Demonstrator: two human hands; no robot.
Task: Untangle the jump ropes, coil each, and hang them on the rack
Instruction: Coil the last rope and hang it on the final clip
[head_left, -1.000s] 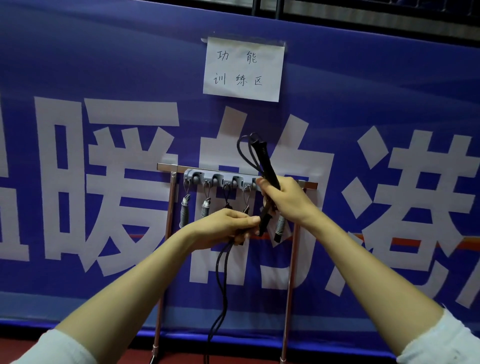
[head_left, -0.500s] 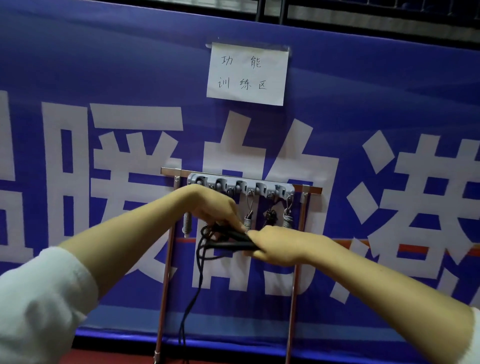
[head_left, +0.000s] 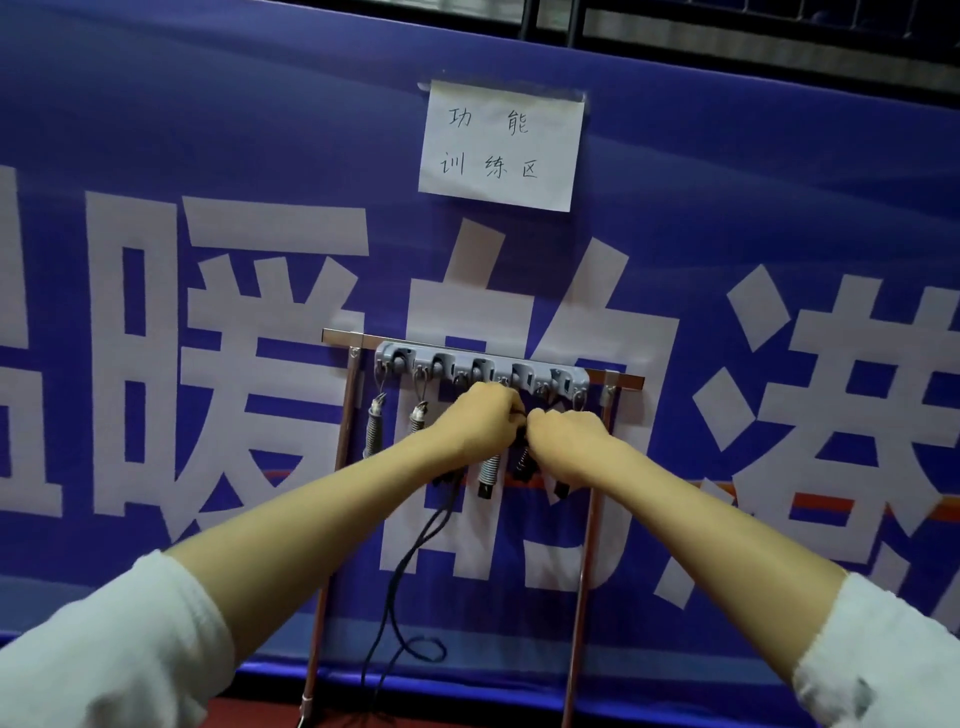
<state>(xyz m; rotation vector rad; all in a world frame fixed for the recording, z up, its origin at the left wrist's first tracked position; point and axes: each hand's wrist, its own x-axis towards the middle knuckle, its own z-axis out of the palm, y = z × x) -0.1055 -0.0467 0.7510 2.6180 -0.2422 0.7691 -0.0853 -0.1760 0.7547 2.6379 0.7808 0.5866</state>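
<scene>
Both hands had risen to just below the rack (head_left: 618, 378), left hand (head_left: 480, 423) and right hand (head_left: 569, 436) each clamped on the jump rope (head_left: 415, 545). Its cord trailed loose beneath the rack; uncoiled, it could probably snag the hanging springs (head_left: 373, 428) or slip off a hook.

Our left hand (head_left: 483, 426) and right hand (head_left: 566, 436) sit just under the rack (head_left: 483, 365); two springs (head_left: 373, 434) hang leftward, the rope (head_left: 410, 561) trails below.

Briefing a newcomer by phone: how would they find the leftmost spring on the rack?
Below the white paper sign on the blue banner is a grey hook strip. The spring hangs from its far-left hook, nearest the left post.
</scene>
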